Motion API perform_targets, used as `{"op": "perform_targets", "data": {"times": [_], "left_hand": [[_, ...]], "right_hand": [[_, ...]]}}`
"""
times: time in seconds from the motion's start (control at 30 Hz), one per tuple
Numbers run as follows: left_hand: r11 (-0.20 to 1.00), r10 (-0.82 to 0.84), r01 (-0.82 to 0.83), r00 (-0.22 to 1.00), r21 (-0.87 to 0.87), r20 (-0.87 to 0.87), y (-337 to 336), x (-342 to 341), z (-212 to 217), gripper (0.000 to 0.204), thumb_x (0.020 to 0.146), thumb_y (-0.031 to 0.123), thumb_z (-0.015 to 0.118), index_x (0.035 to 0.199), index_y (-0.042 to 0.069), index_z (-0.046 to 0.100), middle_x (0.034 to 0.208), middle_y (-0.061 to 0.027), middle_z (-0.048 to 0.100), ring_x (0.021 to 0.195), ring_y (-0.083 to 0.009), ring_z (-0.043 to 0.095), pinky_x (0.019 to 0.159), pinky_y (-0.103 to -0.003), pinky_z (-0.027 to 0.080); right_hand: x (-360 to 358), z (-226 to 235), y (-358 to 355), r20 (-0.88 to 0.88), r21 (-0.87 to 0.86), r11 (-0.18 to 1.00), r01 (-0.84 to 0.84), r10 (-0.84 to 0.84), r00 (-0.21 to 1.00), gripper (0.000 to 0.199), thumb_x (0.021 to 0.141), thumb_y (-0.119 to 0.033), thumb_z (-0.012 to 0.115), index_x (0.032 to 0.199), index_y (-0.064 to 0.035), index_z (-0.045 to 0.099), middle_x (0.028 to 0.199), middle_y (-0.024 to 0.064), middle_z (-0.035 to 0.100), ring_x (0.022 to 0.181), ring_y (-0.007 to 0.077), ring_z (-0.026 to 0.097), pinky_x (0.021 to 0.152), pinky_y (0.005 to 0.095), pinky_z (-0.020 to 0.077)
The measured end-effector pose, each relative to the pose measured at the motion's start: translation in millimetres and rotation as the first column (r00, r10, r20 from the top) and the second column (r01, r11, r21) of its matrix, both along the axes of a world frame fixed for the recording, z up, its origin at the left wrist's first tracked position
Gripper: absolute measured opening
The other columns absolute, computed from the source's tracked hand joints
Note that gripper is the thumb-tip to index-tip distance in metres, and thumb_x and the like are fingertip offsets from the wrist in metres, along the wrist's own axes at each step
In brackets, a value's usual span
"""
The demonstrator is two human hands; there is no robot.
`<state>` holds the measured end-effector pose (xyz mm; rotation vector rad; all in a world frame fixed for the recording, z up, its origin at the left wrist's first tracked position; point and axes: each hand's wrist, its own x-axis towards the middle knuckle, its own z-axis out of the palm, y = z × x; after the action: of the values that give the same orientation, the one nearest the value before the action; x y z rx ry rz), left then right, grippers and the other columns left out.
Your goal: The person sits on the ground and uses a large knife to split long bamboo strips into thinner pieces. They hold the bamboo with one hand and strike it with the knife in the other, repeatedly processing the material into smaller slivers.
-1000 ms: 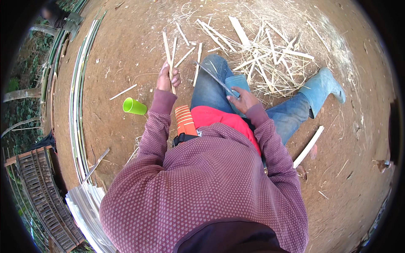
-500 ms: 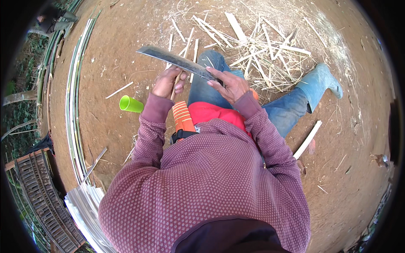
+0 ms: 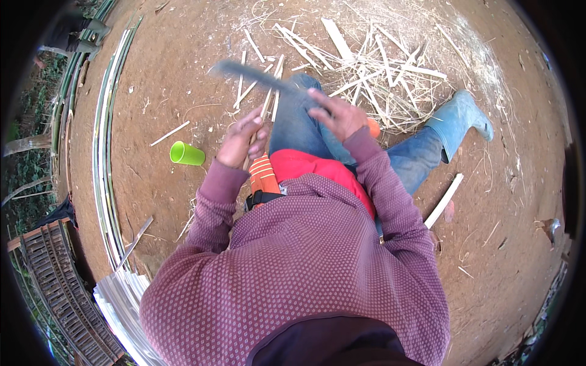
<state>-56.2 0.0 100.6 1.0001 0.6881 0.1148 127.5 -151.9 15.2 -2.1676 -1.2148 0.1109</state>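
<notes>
My left hand (image 3: 244,140) is closed around a thin pale wood strip (image 3: 266,106), which slants up and away from the fingers. In my right hand (image 3: 342,114) is the handle end of a machete (image 3: 259,75); the grip itself is mostly hidden by the fingers. Its dark blade is blurred and points to the far left, above the strip and apart from my left hand. Below the hands, an orange striped sheath-like piece (image 3: 264,175) sits at my waist on a black strap.
Beyond my bent leg lies a heap of split strips and shavings (image 3: 390,76). A green cup (image 3: 188,154) lies on the ground at left, near long bamboo poles (image 3: 105,146). Off to the right is a pale split piece (image 3: 444,200). Another person's legs (image 3: 85,36) show far left.
The machete blade has lifted away from the strip and swung slightly, now blurred. My right hand has shifted a little right, and my left hand has lowered slightly with the strip.
</notes>
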Motion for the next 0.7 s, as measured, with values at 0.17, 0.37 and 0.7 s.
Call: {"op": "perform_targets", "data": {"times": [0.17,0.37,0.7], "left_hand": [[0.992,-0.095,0.093,0.995,0.081,0.019,-10,-15,10,0.044,0.093,0.014,0.041,0.135,0.004,0.031,0.071,0.001,0.042,0.045,-0.0031,0.032,0.037,-0.016,0.028],[0.998,-0.065,0.065,0.998,0.002,0.025,-8,12,-5,0.042,0.093,0.015,0.042,0.133,0.004,0.033,0.072,0.0005,0.042,0.045,-0.0033,0.032,0.038,-0.016,0.028],[0.993,-0.114,0.115,0.993,-0.04,0.013,-19,-3,1,0.049,0.093,0.015,0.041,0.138,0.005,0.025,0.072,-0.0003,0.043,0.046,-0.0042,0.033,0.039,-0.017,0.028]], "right_hand": [[39,-2,-15,-0.052,0.282,0.95,0.131,-0.121,0.991,0.041,0.084,-0.05,0.053,0.121,-0.033,0.054,0.093,0.0089,0.065,0.069,0.0222,0.064,0.06,0.0323,0.0517],[-17,22,-18,0.207,0.105,0.981,-0.163,0.139,0.968,0.047,0.083,-0.05,0.052,0.126,-0.0319,0.048,0.069,0.0025,0.051,0.057,0.0166,0.055,0.049,0.0283,0.0475],[22,-16,-17,0.079,0.176,0.978,0.112,-0.128,0.989,0.041,0.085,-0.05,0.05,0.121,-0.0307,0.054,0.076,0.0068,0.06,0.064,0.0241,0.06,0.056,0.035,0.0498]]}}
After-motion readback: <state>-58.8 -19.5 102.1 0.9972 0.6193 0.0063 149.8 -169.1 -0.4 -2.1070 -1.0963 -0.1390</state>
